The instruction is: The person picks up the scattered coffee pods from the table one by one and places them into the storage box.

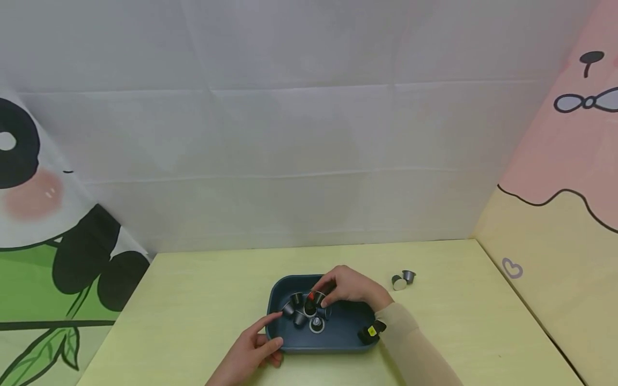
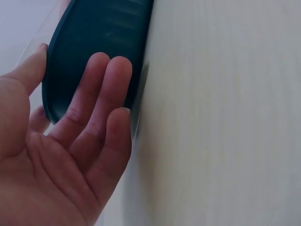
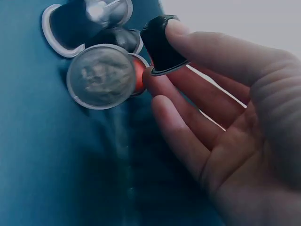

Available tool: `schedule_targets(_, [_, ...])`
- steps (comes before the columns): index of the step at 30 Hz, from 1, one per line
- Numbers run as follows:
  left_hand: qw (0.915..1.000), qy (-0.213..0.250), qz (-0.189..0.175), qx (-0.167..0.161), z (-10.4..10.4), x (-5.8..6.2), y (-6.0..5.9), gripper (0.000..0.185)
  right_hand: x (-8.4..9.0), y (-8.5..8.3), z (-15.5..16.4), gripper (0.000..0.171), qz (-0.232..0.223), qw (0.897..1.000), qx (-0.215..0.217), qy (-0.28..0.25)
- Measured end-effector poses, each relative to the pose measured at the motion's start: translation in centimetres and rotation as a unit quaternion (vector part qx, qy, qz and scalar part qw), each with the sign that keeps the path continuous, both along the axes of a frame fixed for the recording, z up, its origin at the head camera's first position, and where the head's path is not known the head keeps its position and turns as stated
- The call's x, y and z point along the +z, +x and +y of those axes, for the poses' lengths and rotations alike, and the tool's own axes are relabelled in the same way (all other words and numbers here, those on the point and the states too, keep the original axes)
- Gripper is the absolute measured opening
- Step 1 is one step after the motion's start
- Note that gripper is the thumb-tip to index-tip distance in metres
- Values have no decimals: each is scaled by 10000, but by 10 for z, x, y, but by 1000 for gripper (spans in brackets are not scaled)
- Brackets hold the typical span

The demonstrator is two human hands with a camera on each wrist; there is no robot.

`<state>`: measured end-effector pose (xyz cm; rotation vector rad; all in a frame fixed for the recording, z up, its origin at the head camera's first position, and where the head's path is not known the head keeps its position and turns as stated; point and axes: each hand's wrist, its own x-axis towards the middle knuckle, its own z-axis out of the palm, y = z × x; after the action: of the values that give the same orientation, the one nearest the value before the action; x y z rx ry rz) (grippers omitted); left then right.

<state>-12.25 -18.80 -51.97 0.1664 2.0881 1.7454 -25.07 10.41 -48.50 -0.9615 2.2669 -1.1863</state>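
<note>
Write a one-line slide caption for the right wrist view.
Right hand pinches a black capsule above the capsules in the blue tray.

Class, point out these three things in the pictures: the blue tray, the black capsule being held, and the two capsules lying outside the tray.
blue tray (image 1: pixel 338 335): head view, bare floor.
black capsule (image 3: pixel 160 44): right wrist view, side wall.
two capsules (image 1: pixel 403 279): head view, between the pair.

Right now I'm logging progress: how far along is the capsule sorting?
Several coffee capsules lie in the blue tray. The right hand pinches a black capsule above them; the left hand steadies the tray's rim. Two capsules remain on the table.
</note>
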Motion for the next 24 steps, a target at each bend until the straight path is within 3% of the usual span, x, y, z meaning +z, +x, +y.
schedule_targets(11, [9998, 179, -51, -27, 0, -1, 0, 62, -4, 2, -4, 32, 106, 9988, -133, 452])
schedule_targets(24, [9999, 143, -58, -14, 0, -2, 0, 62, -9, 2, -2, 37, 79, 9995, -190, 226])
